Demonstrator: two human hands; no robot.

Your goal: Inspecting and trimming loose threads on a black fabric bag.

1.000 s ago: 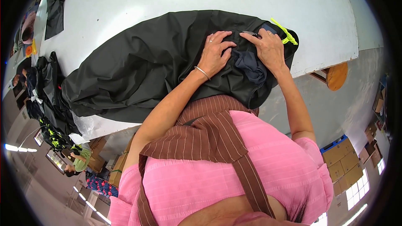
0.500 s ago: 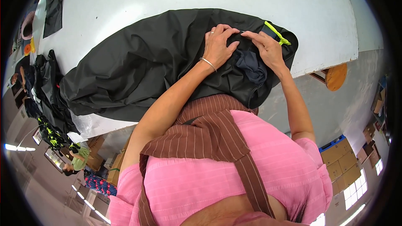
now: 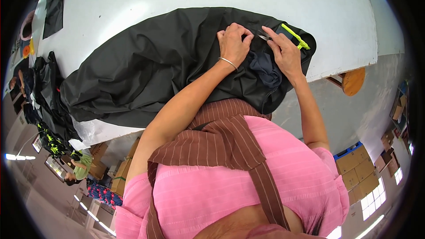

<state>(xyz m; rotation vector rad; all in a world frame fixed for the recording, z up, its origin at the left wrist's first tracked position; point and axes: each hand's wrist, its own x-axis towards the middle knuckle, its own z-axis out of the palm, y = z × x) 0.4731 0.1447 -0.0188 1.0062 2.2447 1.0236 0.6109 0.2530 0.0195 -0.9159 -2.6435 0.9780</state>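
Observation:
A large black garment (image 3: 155, 57) lies rumpled across the white table. My left hand (image 3: 234, 43) is closed in a pinch on its fabric near the upper right. Just to the right, my right hand (image 3: 284, 53) grips a small pair of thread snips (image 3: 264, 37), their metal blades pointing toward the left fingertips. Most of the snips is hidden in the palm. Below and between the hands shows a bunched dark navy cloth (image 3: 266, 70). A neon yellow cord (image 3: 294, 34) lies on the garment beyond the right hand.
The white table (image 3: 345, 22) ends at a right edge, with a round wooden stool (image 3: 353, 82) beyond it. More black garments (image 3: 48, 88) hang at the table's left side. Cardboard boxes (image 3: 354, 168) are stacked at the lower right. Another person (image 3: 82, 167) is at the lower left.
My right hand has drawn slightly right, away from the left fingertips, and the snips' blades now show. The left hand has shifted a little, its fingers tighter together.

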